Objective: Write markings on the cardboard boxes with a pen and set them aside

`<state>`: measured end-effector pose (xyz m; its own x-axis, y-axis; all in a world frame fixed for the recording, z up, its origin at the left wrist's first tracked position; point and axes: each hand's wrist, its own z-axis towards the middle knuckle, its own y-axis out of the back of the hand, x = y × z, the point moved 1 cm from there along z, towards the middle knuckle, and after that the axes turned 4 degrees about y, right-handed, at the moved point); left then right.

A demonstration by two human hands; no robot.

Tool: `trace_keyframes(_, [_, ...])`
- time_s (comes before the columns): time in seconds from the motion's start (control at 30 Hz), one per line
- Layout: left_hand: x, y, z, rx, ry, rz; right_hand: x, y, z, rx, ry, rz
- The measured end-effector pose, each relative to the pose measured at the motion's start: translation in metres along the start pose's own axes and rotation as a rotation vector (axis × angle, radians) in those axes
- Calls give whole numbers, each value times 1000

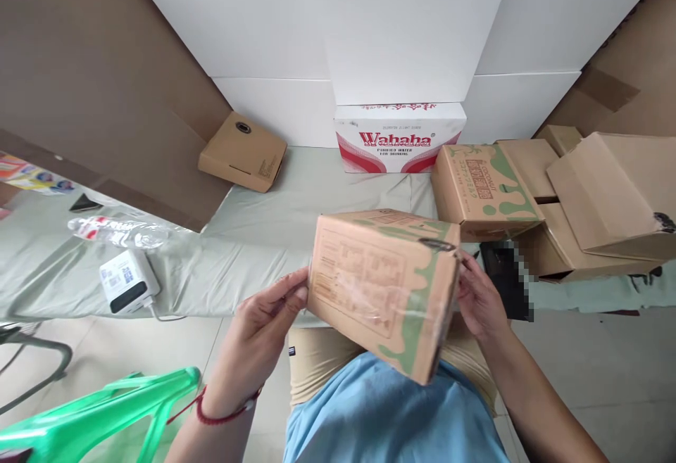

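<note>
Between my two hands I hold a brown cardboard box (pixel 364 280) with green drip print, tilted above my lap. My left hand (pixel 274 319) pinches its left edge between thumb and fingers. On the right side of the box, my right hand (pixel 479 297) grips it; some of those fingers are hidden behind the cardboard. Clear tape shines across the face turned toward me. A similar coconut-print carton (pixel 486 188) stands just beyond, to the right.
A white Wahaha carton (pixel 400 141) stands against the white panels. More brown boxes (pixel 617 195) are piled at the right, a small brown box (pixel 246 153) at the back left. A white device with a cable (pixel 128 280), a plastic bottle (pixel 119 231) and a green stool (pixel 105 410) are on the left.
</note>
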<state>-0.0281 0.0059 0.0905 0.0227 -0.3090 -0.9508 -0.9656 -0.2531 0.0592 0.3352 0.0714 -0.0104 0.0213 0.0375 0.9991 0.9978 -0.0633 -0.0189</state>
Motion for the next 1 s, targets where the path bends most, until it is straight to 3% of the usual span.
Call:
trace_keyframes(0.13, [17,-6,12,89,38,-249,12,-6,6,-89,-31,148])
trace_keyframes(0.27, [41,-14,22,117,51,-341,15,-14,1,-43,6,116])
trace_keyframes(0.4, [62,-18,35,67,88,-395,7,-21,-6,11,15,111])
trace_keyframes(0.5, [66,-15,49,66,101,-431,-2,-26,-10,50,31,84])
trace_keyframes(0.67, [64,-5,78,12,10,-404,-14,-27,-13,136,61,-35])
trace_keyframes(0.77, [61,-3,93,-18,36,-347,-8,-7,-7,82,157,-335])
trace_keyframes(0.87, [54,-6,99,-7,28,-327,9,23,6,-1,167,-975])
trace_keyframes(0.93, [50,-10,99,3,21,-338,21,40,19,50,47,-1398])
trace_keyframes(1.0, [47,-14,99,11,22,-356,33,49,32,207,-74,-1677])
